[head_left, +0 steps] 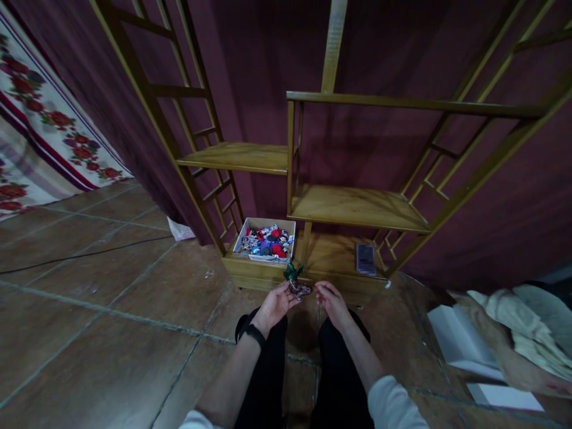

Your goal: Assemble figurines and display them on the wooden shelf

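2 sleeves (395, 405) cut off, left hand (273, 307) holding green-topped trinket (298, 290) (shape unclear)

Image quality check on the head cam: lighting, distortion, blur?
Head view: dim overall, with the curtain dark; shelf uprights splay outward, wide-angle style; dark rectangle on the lower shelf is pixelated; green-topped item in the left hand is too small for fine detail.

We see dark green at the top of the small figure (297, 288) and mottled purplish brown below, while the trinkets (268, 236) mix red, blue, black and white within a whitish box (255, 257). Our wristband (256, 336) and trousers (263, 363) are black. Around us are a yellowish-brown shelf unit (250, 156), a plain plum curtain (259, 59), brown floor tiles (147, 285) crossed by pale lines, and a white cloth (96, 149) patterned with red roses and dark red stripes.
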Demonstrator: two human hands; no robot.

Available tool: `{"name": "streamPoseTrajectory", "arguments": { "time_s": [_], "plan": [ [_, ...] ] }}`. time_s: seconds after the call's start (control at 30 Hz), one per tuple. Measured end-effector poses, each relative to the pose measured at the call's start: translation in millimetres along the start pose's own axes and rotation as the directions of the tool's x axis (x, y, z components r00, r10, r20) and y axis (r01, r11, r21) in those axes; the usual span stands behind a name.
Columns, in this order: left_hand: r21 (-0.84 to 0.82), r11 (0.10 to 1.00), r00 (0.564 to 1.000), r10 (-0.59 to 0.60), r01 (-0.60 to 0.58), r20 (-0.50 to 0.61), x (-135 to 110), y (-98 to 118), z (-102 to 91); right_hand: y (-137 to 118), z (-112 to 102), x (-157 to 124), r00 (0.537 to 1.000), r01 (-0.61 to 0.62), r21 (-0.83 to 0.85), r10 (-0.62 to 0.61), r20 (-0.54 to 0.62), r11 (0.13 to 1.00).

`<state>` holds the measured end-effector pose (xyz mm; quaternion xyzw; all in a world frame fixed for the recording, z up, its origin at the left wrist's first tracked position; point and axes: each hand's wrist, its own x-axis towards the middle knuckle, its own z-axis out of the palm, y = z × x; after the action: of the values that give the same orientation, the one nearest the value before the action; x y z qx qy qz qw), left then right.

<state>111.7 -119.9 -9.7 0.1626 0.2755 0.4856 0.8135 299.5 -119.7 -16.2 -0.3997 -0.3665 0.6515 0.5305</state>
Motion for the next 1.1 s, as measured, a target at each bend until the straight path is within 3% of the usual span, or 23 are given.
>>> {"name": "streamPoseTrajectory", "arguments": {
  "time_s": [0.13, 0.2, 0.3, 0.53, 0.67, 0.8, 0.9, 1.1],
  "plan": [
    [0.038, 0.999, 0.999, 0.025, -0.026, 0.041, 0.9, -3.0, 2.2, 4.8, 1.9, 0.5, 0.996, -0.061, -0.166, 0.069, 0.047, 0.984],
    [0.063, 0.997, 0.999, 0.039, -0.042, 0.038, 3.4, -6.3, 1.9, 7.6, 2.0, -0.7, 0.983, -0.131, -0.158, 0.148, 0.106, 0.979],
    [0.100, 0.994, 0.999, 0.038, -0.038, 0.007, 8.9, -12.4, 0.2, 13.6, -1.6, -0.4, 0.976, -0.153, -0.156, 0.174, 0.130, 0.976],
    [0.162, 0.987, 0.996, 0.030, -0.016, -0.081, 10.0, -15.7, 3.6, 22.9, -15.0, 4.7, 0.999, 0.025, -0.344, -0.032, -0.013, 0.939],
    [0.197, 0.980, 0.999, 0.002, 0.006, -0.043, 4.0, -12.8, 7.1, 21.9, -16.8, 2.8, 0.980, 0.096, -0.569, -0.179, -0.092, 0.817],
    [0.271, 0.962, 0.999, 0.033, -0.027, -0.015, 3.4, -16.0, 6.9, 18.0, -12.4, -2.3, 0.960, 0.138, -0.698, -0.268, -0.079, 0.702],
    [0.296, 0.953, 0.996, 0.078, -0.062, -0.044, 5.8, -19.5, 5.3, 16.0, -8.5, -5.2, 0.966, 0.169, -0.628, -0.253, -0.047, 0.760],
    [0.295, 0.954, 0.997, 0.071, -0.057, -0.037, 5.8, -19.6, 1.9, 17.3, -5.3, -3.9, 0.989, 0.096, -0.260, -0.121, -0.081, 0.961]
  ]
}}
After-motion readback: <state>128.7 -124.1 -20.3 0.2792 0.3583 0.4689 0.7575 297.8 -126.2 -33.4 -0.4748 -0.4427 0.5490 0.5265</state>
